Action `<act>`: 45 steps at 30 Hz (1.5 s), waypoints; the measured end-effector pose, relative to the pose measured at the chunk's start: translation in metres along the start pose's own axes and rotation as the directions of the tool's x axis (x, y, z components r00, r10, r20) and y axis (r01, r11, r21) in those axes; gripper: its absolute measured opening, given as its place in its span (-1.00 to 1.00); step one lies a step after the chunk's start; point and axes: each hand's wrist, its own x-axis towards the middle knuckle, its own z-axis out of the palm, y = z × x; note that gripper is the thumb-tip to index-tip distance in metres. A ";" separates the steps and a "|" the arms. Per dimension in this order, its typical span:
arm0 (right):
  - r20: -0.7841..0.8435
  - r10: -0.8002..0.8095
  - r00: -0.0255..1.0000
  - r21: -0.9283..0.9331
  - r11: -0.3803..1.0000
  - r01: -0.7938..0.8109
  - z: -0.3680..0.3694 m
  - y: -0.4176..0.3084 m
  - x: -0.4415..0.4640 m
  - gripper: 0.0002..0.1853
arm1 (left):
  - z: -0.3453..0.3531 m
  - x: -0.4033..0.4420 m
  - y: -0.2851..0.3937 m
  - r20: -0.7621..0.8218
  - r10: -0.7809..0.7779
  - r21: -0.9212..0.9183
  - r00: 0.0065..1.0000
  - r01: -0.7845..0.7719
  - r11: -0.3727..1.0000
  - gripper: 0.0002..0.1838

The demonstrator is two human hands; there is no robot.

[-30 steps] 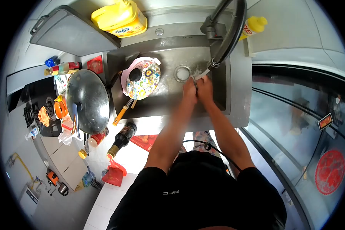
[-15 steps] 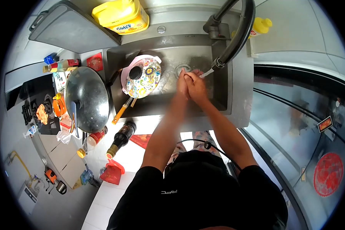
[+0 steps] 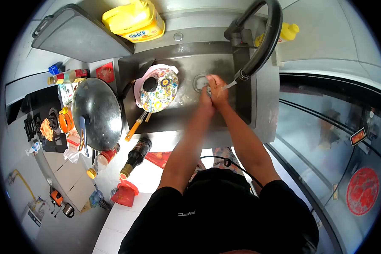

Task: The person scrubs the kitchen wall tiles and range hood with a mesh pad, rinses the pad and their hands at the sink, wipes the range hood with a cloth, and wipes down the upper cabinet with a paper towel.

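My right hand (image 3: 218,92) is closed against my left hand, its fingers curled over at the top. My left hand (image 3: 205,98) is pressed to it, smeared by motion and partly hidden, so its fingers cannot be made out. Both are inside the metal sink (image 3: 186,120), close to the drain (image 3: 200,83). Water runs onto them from the black faucet (image 3: 241,76). To the left in the sink sits a pink pot (image 3: 139,86) under a flower-patterned lid (image 3: 167,91) with a black knob.
A yellow-handled utensil (image 3: 133,129) leans at the sink's front left. Left of the sink are a large glass lid (image 3: 99,114), a dark sauce bottle (image 3: 135,157) and a red-labelled bottle (image 3: 103,161). Behind stand a grey cutting board (image 3: 78,34) and a yellow jug (image 3: 135,21).
My hands have shifted slightly and turned against each other, now a little right of the drain, which shows more. The view has tilted slightly. The pot stays in place.
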 end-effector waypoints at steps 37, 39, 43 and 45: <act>-0.165 0.260 0.951 -0.476 0.824 -0.308 -0.025 0.008 -0.008 -0.52 | 0.013 -0.006 -0.003 -0.274 0.032 0.522 0.961 0.120 0.844 -0.64; -0.175 0.255 0.951 -0.528 0.791 -0.309 -0.029 0.011 -0.008 -0.52 | 0.023 -0.014 0.006 -0.242 -0.008 0.457 0.970 0.121 0.881 -0.66; -0.045 0.240 0.970 -0.449 0.863 -0.234 -0.020 -0.034 -0.054 -0.53 | -0.012 0.019 0.010 -0.232 -0.059 0.252 0.971 0.119 0.960 -0.66; -0.050 0.268 0.962 -0.419 0.869 -0.264 -0.021 -0.026 -0.043 -0.53 | -0.005 0.018 0.010 -0.252 -0.148 0.227 0.956 0.208 0.951 -0.66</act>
